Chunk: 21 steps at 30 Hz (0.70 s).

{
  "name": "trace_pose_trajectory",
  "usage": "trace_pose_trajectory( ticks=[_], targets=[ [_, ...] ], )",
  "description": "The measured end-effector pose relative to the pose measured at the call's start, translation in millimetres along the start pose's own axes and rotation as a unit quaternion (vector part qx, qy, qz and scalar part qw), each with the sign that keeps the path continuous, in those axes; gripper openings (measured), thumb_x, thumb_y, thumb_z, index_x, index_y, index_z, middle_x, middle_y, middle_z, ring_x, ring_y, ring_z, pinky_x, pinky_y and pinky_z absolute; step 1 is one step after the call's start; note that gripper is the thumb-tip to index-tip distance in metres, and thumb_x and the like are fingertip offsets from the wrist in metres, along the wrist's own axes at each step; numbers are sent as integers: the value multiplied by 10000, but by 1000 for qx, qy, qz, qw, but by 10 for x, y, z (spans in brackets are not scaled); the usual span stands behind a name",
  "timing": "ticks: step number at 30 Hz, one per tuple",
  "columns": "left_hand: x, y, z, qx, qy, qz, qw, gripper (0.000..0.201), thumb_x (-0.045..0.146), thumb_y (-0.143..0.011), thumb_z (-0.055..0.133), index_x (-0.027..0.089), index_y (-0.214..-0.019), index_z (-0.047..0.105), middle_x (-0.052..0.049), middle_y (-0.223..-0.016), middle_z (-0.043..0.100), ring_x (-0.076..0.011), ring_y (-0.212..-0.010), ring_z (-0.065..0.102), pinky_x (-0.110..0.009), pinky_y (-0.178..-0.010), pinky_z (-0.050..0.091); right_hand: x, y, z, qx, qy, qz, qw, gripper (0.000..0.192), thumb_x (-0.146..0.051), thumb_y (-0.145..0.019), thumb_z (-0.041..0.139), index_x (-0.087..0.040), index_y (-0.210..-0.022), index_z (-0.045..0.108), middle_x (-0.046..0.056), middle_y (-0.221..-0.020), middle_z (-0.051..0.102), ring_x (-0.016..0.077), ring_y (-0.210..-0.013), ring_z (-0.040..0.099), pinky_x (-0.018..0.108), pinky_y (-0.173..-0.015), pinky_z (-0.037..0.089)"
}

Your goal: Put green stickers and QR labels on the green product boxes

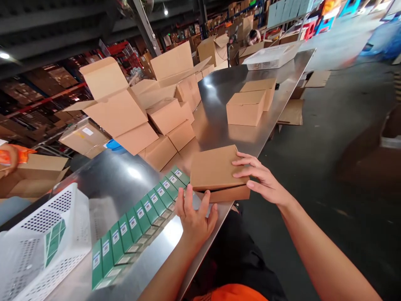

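A brown cardboard box (216,167) lies on the metal table in front of me, its lid folded down with a dark gap along the near edge. My right hand (261,177) rests on the box's right side, fingers spread over the lid and thumb at the front corner. Close to the box's near left corner is my left hand (196,213), its fingers apart and holding nothing; whether a fingertip touches the cardboard I cannot tell. A slanted row of small green boxes (133,223) with white labels runs along the table to the left of my left hand.
A white perforated basket (78,217) holding green boxes stands at the left. Open cartons (122,113) crowd the table's far side. Two closed brown boxes (246,106) sit farther along the metal table (213,121), before another white basket (271,56). Other people work beyond.
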<state>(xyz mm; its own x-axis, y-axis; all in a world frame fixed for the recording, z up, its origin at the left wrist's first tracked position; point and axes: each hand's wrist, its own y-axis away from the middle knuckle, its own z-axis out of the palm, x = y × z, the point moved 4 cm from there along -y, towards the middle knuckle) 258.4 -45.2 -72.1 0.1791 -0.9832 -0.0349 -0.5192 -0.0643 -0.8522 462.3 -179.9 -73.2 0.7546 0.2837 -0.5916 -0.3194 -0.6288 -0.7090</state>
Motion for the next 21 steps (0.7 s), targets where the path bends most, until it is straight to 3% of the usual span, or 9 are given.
trace_pose_trajectory(
  ticks=[5, 8, 11, 14, 18, 21],
  targets=[
    [-61, -49, 80, -36, 53, 8, 998, 268, 238, -887, 621, 179, -1146, 657, -182, -1258, 625, -332, -1255, 553, -472, -1021, 392, -40, 45, -15, 19, 41, -17, 999, 223, -392, -974, 562, -300, -1136, 685, 81, -1293, 647, 330, -1415, 421, 554, -1119, 362],
    [-51, -64, 108, -7, 51, -5, 999, 253, 234, -891, 613, 183, -1135, 652, -157, -1173, 662, -310, -1189, 589, -452, -1000, 375, -109, 101, 33, 41, 78, -70, 994, 224, -418, -908, 661, -274, -1080, 675, 90, -1222, 669, 346, -1352, 489, 560, -1077, 409],
    [-9, -30, 135, 10, 50, -23, 998, 292, 242, -892, 579, 172, -1167, 643, -148, -1132, 661, -303, -1180, 579, -450, -1024, 342, -162, 194, 158, 93, 113, -77, 986, 372, -426, -816, 775, -235, -1086, 604, 124, -1225, 652, 363, -1322, 521, 564, -1016, 476],
    [41, 86, 209, -26, 60, -35, 997, 427, 236, -873, 570, 141, -1290, 571, -193, -1318, 579, -345, -1347, 454, -492, -1099, 285, -172, 267, 296, 168, 188, -37, 967, 375, -319, -777, 827, -227, -1029, 564, 118, -1168, 671, 361, -1284, 560, 574, -995, 493],
    [64, 279, 287, -41, 114, -66, 990, 532, 137, -844, 571, 137, -1359, 438, -223, -1632, 209, -431, -1496, 205, -610, -1125, 250, -62, 195, 374, 238, 265, 9, 934, 338, -351, -800, 801, -228, -995, 553, 120, -1148, 673, 369, -1287, 558, 575, -975, 519],
    [77, 352, 324, -56, 147, -66, 985, 545, 126, -828, 594, 159, -1348, 434, -200, -1649, 194, -439, -1501, 189, -634, -1123, 249, 202, -2, 294, 242, 323, 29, 915, 342, -453, -841, 741, -232, -1006, 539, 130, -1192, 661, 359, -1296, 552, 571, -983, 526]
  ],
)
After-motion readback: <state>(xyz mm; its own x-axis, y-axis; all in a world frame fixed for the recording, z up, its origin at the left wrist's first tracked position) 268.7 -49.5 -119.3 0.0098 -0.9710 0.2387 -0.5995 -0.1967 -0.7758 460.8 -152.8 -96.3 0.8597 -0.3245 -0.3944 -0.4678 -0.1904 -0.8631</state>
